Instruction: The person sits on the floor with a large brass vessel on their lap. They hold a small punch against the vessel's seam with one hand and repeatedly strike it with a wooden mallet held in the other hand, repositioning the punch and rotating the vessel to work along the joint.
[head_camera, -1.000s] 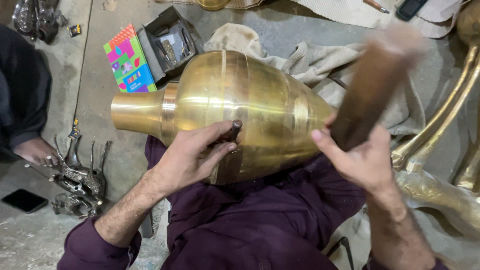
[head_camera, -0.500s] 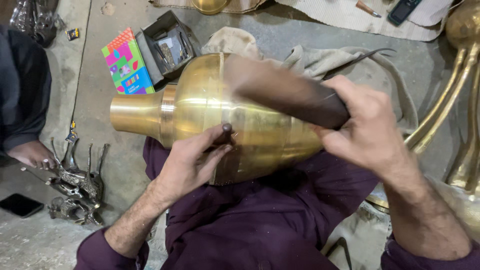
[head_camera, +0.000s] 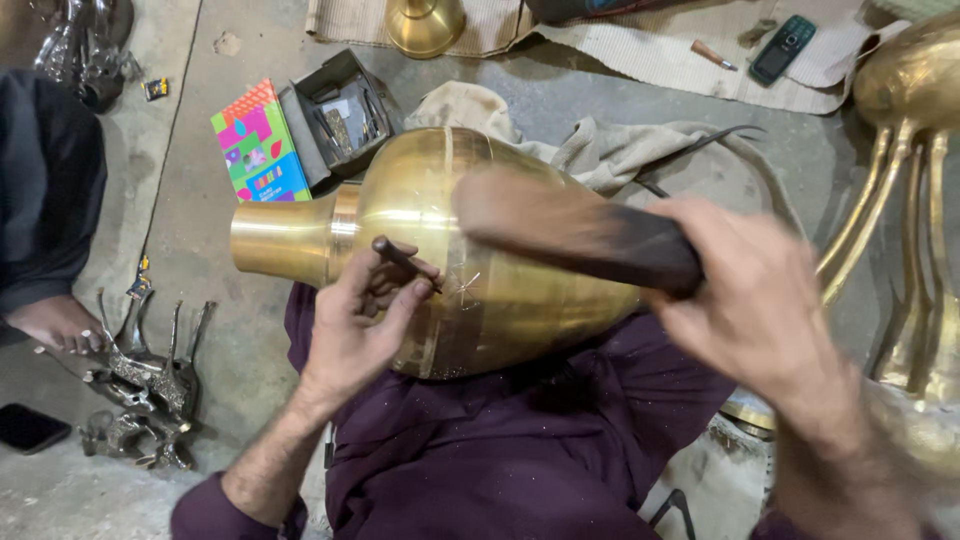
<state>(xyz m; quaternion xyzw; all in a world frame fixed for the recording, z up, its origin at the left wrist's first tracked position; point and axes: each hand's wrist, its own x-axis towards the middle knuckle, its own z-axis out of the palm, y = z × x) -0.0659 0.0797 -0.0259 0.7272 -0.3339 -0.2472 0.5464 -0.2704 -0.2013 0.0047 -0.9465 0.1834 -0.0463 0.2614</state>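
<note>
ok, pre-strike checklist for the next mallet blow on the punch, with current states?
1. Punch gripped: ok, left hand pinches it between fingers and thumb.
2. Punch tip on brass vase: ok, it meets the surface beside the star-shaped engraved mark.
3. Mallet held: ok, right hand wraps the dark handle.
4. Mallet lined up over the punch head: cannot tell, its head is blurred.
5. Vase steady: ok, lying on its side across the lap.
6. Left fingertips out of the strike path: not ok, they sit close to the punch tip.
</note>
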